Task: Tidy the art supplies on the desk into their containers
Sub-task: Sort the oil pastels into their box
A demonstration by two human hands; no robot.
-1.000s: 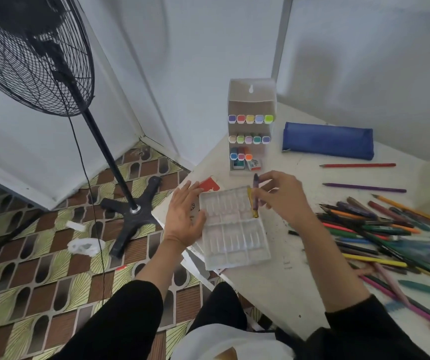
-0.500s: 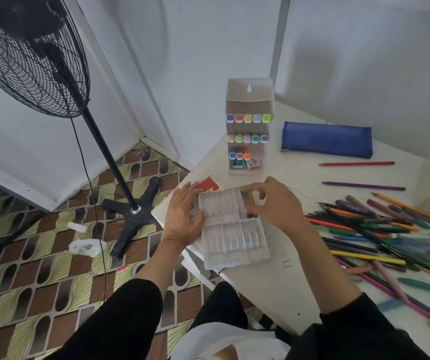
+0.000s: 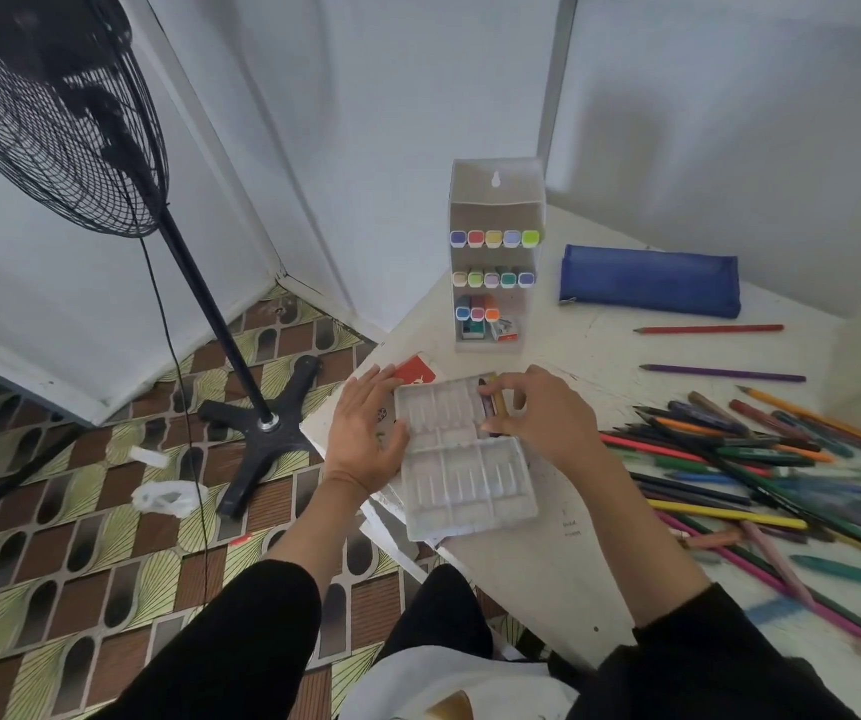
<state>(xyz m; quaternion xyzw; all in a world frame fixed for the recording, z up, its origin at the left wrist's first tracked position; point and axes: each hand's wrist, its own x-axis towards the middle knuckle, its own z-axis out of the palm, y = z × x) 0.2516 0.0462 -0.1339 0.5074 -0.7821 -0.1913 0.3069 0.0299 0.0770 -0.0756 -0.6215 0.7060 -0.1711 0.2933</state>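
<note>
A clear plastic crayon tray (image 3: pixel 464 485) lies at the desk's near-left corner. My left hand (image 3: pixel 366 433) rests against its left edge, fingers fairly straight. My right hand (image 3: pixel 547 423) pinches a purple crayon (image 3: pixel 485 405) lying in the tray's top-right slot, beside a yellow crayon (image 3: pixel 499 400). The other slots look bare. Right of the tray, a loose pile of coloured pencils and pens (image 3: pixel 755 459) spreads over the desk.
A clear marker stand (image 3: pixel 496 210) with rows of coloured markers stands behind the tray. A blue pencil pouch (image 3: pixel 649 280), a red pencil (image 3: pixel 709 329) and a purple pencil (image 3: pixel 724 374) lie farther back. A red card (image 3: pixel 415 370) pokes out beside the tray. A black fan stand (image 3: pixel 256 407) is on the floor left.
My right hand brought the purple crayon down from upright above the tray into the top-right slot next to the yellow one. My left hand stayed at the tray's edge.
</note>
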